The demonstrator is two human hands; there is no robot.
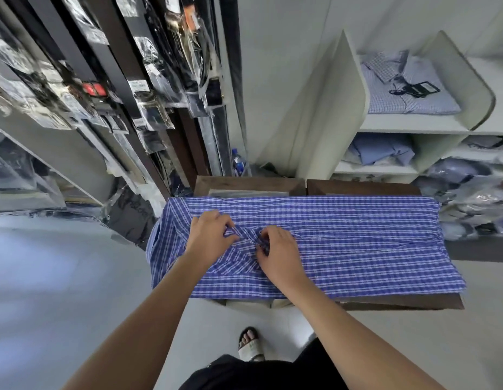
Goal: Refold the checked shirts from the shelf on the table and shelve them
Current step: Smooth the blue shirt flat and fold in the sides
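Note:
A blue and white checked shirt (pixel 357 235) lies spread across the dark wooden table (pixel 399 304), its collar end toward the left, where cloth hangs over the table's edge. My left hand (pixel 209 237) pinches the fabric near the collar. My right hand (pixel 277 249) pinches the cloth just beside it at the shirt's front placket. The two hands are close together over the shirt's left part. A pale checked folded shirt (pixel 407 94) with a dark tag lies on the top shelf of the white shelf unit (pixel 413 126) at the upper right.
Lower shelves hold folded light blue shirts (pixel 382 150) and bagged garments (pixel 475 192). Dark racks of packaged clothes (pixel 104 80) line the left. A water bottle (pixel 239 161) stands behind the table. My sandalled foot (pixel 251 344) is on the grey floor.

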